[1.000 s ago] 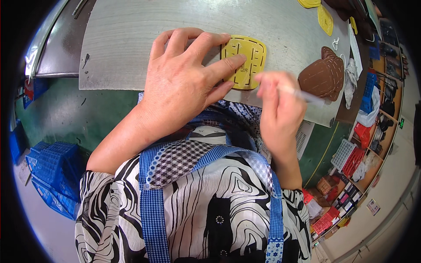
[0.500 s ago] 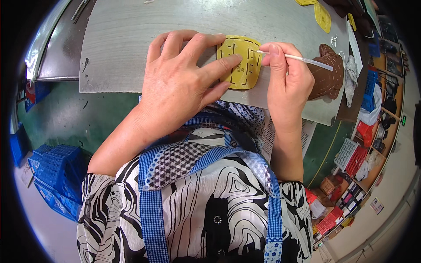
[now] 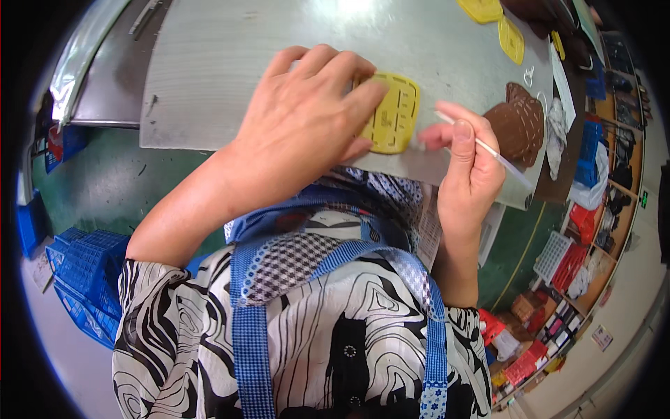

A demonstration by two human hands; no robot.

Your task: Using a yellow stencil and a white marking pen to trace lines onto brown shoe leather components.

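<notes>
One yellow stencil [image 3: 399,115] is partly covered by the spread left hand [image 3: 307,105], probably for steadiness, while a pen [image 3: 497,155] is pinched by the right hand [image 3: 473,167].

Wide fisheye view from the left of the wearer's head, facing steeply down: the patterned shirt [image 3: 307,293] is nearest, the left hand [image 3: 307,105] and right hand [image 3: 471,157] lie ahead over the worktable [image 3: 209,84], and shelves [image 3: 606,260] bend along the right rim.
</notes>
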